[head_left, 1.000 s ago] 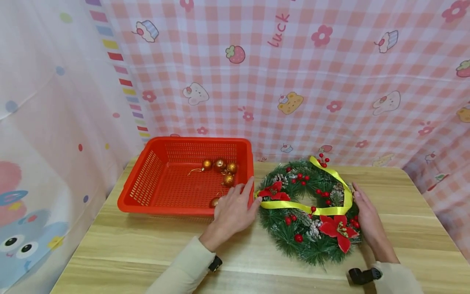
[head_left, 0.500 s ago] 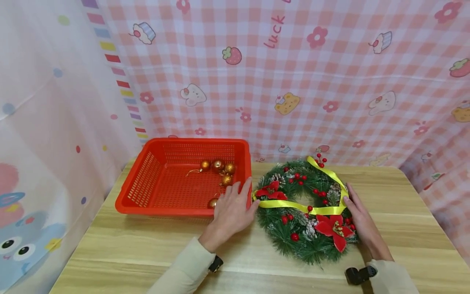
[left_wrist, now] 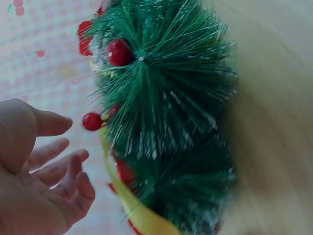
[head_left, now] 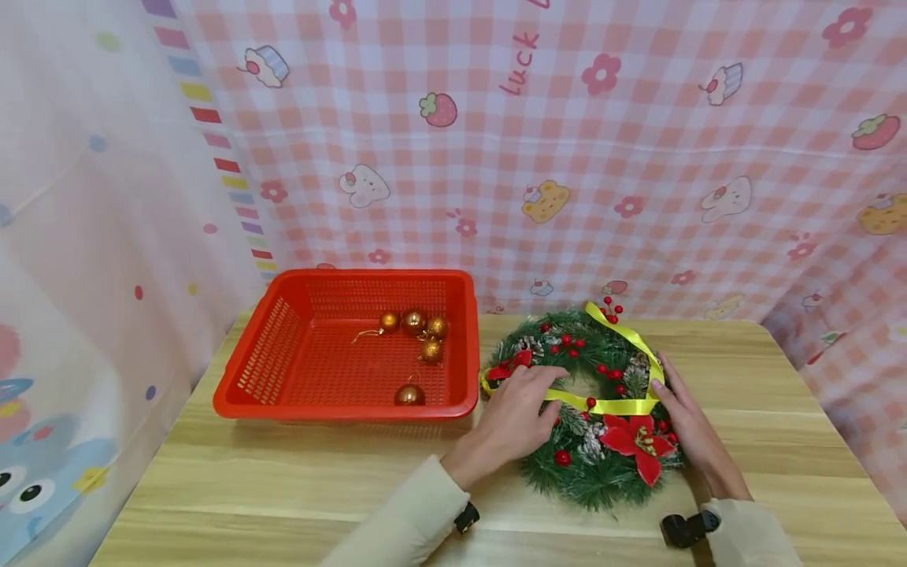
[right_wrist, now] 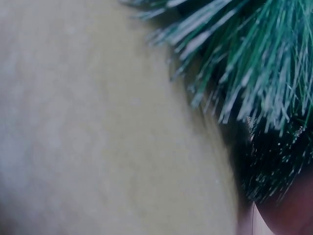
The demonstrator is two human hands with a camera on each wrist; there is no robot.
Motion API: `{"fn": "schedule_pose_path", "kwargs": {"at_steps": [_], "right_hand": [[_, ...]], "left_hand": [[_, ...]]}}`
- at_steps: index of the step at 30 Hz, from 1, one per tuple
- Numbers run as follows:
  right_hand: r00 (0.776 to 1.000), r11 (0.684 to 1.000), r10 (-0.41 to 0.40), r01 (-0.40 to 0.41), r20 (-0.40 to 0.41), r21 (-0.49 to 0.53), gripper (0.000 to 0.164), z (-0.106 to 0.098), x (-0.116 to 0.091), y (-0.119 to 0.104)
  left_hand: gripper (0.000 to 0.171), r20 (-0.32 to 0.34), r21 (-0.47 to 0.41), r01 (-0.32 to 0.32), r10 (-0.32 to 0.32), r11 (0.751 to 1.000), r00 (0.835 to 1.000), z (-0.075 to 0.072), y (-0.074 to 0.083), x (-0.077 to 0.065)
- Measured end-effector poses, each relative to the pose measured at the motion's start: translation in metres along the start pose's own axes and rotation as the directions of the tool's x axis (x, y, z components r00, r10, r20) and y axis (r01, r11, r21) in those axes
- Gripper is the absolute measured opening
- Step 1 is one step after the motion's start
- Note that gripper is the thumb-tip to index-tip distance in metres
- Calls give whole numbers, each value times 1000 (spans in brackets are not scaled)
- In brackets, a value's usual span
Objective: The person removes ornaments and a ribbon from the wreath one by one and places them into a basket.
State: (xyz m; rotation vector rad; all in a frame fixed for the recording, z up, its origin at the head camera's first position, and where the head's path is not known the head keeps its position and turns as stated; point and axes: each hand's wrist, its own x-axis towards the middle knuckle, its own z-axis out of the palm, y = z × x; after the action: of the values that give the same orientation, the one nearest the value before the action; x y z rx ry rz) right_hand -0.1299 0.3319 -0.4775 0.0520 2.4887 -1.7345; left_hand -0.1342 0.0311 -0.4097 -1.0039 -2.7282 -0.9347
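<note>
A green Christmas wreath [head_left: 588, 480] with red berries, pinecones and red poinsettias lies on the table. A yellow ribbon [head_left: 623, 406] runs across its front and up its right side. My left hand [head_left: 513, 413] hovers over the wreath's left part, covering some ribbon and a poinsettia. In the left wrist view its loosely bent fingers [left_wrist: 73, 181] hold nothing and stand apart from the wreath. On the right edge, my right hand [head_left: 690, 425] grips the wreath, thumb on the ribbon and fingers along the outer side. The right wrist view shows mainly blurred table and green needles [right_wrist: 254, 63].
Left of the wreath stands a red plastic basket [head_left: 305, 409] with several gold baubles [head_left: 409, 394] towards its right end. The wooden table [head_left: 283, 488] extends in front. A pink checked cloth [head_left: 425, 189] hangs right behind the table.
My left hand has moved right, from the basket's near right corner to over the wreath. My right thumb has come onto the ribbon. The whole view has shifted slightly.
</note>
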Motion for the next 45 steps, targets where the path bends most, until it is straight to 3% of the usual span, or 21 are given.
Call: {"fn": "schedule_pose_path", "kwargs": {"at_steps": [5,10,15,19,23,29,33,36,40,45], "right_hand": [[1000,1000,16,-16,12,25,68,1,0,-2],[1000,999,9,-10,18,31,69,2,0,-3],[1000,1000,-1,1,11,11,68,0,-1,-1],[1000,1000,-26,26,6,-9,67,-1,-1,-1],[1000,999,-30,30,8,-38,65,-1,-1,0],[1000,999,-25,25,17,-38,66,0,-2,-1],[1000,999,-21,22,9,-47,69,-1,-3,-1],[999,998,-33,33,5,-59,73,-2,-4,0],[999,997,-49,49,8,-61,75,-1,-3,0],[999,998,-46,47,22,-46,75,1,-3,-1]], "left_hand": [[51,116,-45,77,-71,996,991,11,1,9],[52,146,-30,100,-94,995,985,21,2,14],[39,19,-36,80,-80,996,997,27,2,14],[23,-121,-83,80,-89,993,989,22,4,15],[15,-254,-158,83,-122,984,960,15,7,16],[10,-447,-261,-6,-116,965,887,-4,11,18],[5,-497,-370,-52,-150,928,855,-22,15,19],[3,-505,-412,-74,-160,908,848,-31,18,18],[4,-505,-422,-91,-150,902,850,-36,20,17],[5,-524,-437,-112,-151,893,838,-40,21,17]]}}
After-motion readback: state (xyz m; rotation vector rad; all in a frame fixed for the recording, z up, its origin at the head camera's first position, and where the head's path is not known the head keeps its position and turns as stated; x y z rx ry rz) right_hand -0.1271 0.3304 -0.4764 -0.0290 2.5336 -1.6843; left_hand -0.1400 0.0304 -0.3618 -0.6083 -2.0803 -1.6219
